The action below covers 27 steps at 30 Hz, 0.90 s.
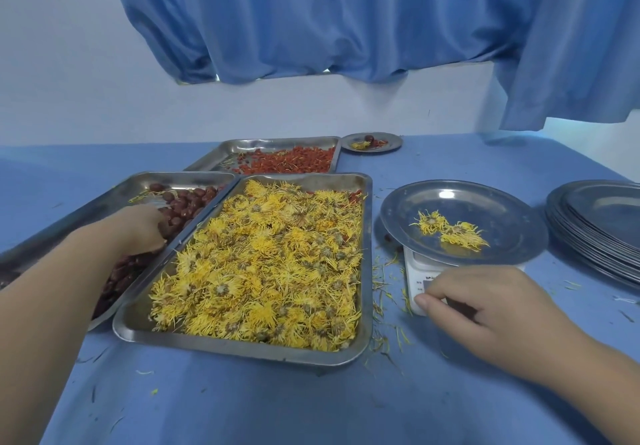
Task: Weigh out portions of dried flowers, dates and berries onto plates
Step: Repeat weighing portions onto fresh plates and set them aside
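Note:
A steel tray of yellow dried flowers [263,264] fills the middle of the blue table. To its left is a tray of dark red dates [187,202], and my left hand [145,228] is down among the dates, fingers curled; whether it holds one is hidden. Behind lies a tray of orange-red berries [291,162]. At the right a white scale [420,278] carries a round steel plate [502,216] with two dried flowers [450,228] on it. My right hand [485,306] rests at the scale's front, thumb and fingertips touching its panel.
A stack of steel plates [599,226] stands at the far right. A small filled plate [372,141] with flowers, a date and berries sits at the back beside the berry tray. Loose petals litter the cloth near the scale. Blue curtains hang behind the table.

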Each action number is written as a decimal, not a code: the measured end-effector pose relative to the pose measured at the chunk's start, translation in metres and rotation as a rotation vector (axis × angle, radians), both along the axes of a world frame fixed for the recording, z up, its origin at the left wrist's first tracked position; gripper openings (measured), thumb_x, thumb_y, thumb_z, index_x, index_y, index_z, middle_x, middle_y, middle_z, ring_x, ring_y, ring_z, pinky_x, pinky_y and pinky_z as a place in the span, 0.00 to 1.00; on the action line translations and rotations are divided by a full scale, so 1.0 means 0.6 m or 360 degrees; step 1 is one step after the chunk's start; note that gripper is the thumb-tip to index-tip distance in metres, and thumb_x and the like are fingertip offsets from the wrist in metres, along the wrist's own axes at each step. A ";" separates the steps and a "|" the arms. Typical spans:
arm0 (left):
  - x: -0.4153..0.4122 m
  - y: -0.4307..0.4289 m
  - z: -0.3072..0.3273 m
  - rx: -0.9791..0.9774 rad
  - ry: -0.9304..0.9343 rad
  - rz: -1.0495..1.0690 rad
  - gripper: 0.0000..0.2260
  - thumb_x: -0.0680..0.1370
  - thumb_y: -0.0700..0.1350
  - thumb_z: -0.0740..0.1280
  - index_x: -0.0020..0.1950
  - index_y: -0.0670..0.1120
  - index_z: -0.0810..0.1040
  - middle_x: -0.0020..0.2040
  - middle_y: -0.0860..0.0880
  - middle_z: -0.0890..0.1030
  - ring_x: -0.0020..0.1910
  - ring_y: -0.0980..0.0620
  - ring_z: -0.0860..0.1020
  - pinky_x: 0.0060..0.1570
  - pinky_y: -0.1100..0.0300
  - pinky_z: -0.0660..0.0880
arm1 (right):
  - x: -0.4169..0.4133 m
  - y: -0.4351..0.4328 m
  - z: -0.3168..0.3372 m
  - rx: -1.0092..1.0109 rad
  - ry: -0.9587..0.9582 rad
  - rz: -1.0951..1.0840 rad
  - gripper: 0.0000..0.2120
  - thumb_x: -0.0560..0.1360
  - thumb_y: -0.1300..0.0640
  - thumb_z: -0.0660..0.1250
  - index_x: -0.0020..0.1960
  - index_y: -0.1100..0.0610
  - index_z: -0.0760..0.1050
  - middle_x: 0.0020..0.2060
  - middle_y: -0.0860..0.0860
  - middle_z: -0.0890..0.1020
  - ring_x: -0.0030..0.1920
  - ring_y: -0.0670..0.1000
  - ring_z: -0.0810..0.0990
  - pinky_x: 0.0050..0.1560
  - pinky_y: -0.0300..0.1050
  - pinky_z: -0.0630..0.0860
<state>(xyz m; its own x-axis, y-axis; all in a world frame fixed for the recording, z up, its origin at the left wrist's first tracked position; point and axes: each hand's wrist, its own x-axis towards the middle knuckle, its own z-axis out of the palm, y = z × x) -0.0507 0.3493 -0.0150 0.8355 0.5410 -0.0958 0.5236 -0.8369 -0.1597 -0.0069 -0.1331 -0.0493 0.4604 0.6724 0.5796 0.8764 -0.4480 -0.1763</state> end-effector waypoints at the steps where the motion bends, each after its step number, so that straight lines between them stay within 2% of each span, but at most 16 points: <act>1: -0.001 -0.001 0.000 0.0007 -0.0005 0.0016 0.14 0.75 0.38 0.63 0.55 0.46 0.84 0.51 0.48 0.83 0.50 0.49 0.78 0.53 0.56 0.75 | 0.000 -0.001 0.001 0.0004 0.0010 0.0001 0.14 0.74 0.50 0.65 0.31 0.52 0.72 0.24 0.45 0.69 0.27 0.43 0.67 0.28 0.44 0.70; 4: -0.005 0.000 -0.004 -0.0037 -0.0079 0.0050 0.13 0.75 0.37 0.63 0.53 0.45 0.85 0.51 0.47 0.83 0.49 0.48 0.79 0.53 0.55 0.75 | 0.000 -0.004 0.002 0.0002 0.0042 -0.0014 0.16 0.75 0.47 0.61 0.31 0.51 0.73 0.24 0.45 0.70 0.28 0.43 0.67 0.30 0.42 0.69; 7: -0.007 -0.004 -0.017 -0.0066 -0.0199 0.0057 0.15 0.76 0.36 0.61 0.56 0.45 0.84 0.53 0.45 0.83 0.50 0.46 0.79 0.52 0.56 0.75 | -0.002 -0.007 0.002 0.0035 0.0079 -0.0040 0.14 0.75 0.48 0.63 0.32 0.51 0.74 0.24 0.44 0.71 0.28 0.43 0.69 0.30 0.41 0.69; 11: -0.011 -0.006 -0.028 -0.0091 -0.0341 0.0016 0.18 0.76 0.34 0.60 0.59 0.47 0.82 0.57 0.44 0.82 0.53 0.46 0.79 0.53 0.55 0.75 | -0.001 -0.006 0.004 0.0062 0.0102 -0.0060 0.13 0.74 0.49 0.64 0.32 0.50 0.74 0.24 0.42 0.69 0.28 0.41 0.67 0.31 0.39 0.68; 18: -0.029 -0.015 -0.025 -0.0182 -0.0515 0.0048 0.14 0.76 0.35 0.61 0.50 0.51 0.81 0.55 0.45 0.82 0.48 0.47 0.76 0.55 0.51 0.75 | 0.000 -0.007 0.002 0.0064 0.0142 -0.0040 0.13 0.74 0.49 0.64 0.31 0.49 0.71 0.24 0.42 0.68 0.28 0.40 0.67 0.32 0.36 0.66; 20: -0.032 -0.023 -0.022 -0.0228 -0.0622 0.0053 0.13 0.75 0.35 0.63 0.44 0.52 0.79 0.52 0.45 0.83 0.46 0.48 0.77 0.50 0.54 0.75 | 0.001 -0.008 0.002 0.0069 0.0136 -0.0041 0.13 0.74 0.49 0.64 0.32 0.49 0.72 0.24 0.42 0.68 0.28 0.40 0.68 0.32 0.36 0.66; 22: -0.033 -0.033 -0.011 -0.0310 -0.0814 0.0055 0.11 0.74 0.36 0.66 0.42 0.53 0.78 0.48 0.47 0.82 0.41 0.52 0.77 0.38 0.59 0.73 | 0.002 -0.009 0.003 0.0075 0.0131 -0.0054 0.13 0.74 0.48 0.63 0.32 0.50 0.72 0.24 0.43 0.69 0.29 0.41 0.68 0.32 0.37 0.66; 25: -0.028 -0.062 0.016 -0.0479 -0.1075 -0.0035 0.08 0.74 0.39 0.68 0.50 0.51 0.79 0.47 0.51 0.82 0.38 0.55 0.79 0.34 0.61 0.72 | 0.000 -0.008 0.006 0.0091 0.0119 -0.0055 0.13 0.74 0.49 0.64 0.32 0.50 0.72 0.24 0.42 0.69 0.29 0.42 0.69 0.32 0.37 0.67; 27: -0.021 -0.098 0.035 -0.0614 -0.1145 -0.0187 0.08 0.75 0.40 0.68 0.51 0.52 0.79 0.46 0.56 0.82 0.31 0.60 0.78 0.30 0.63 0.72 | -0.002 -0.007 0.008 0.0112 0.0111 -0.0036 0.13 0.74 0.49 0.64 0.31 0.48 0.70 0.24 0.41 0.68 0.29 0.40 0.68 0.31 0.35 0.65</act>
<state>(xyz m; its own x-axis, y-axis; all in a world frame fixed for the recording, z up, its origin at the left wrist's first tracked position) -0.0633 0.2906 0.0058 0.8126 0.4850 0.3231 0.2940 -0.8199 0.4912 -0.0079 -0.1371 -0.0446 0.5159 0.6202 0.5909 0.8507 -0.4519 -0.2684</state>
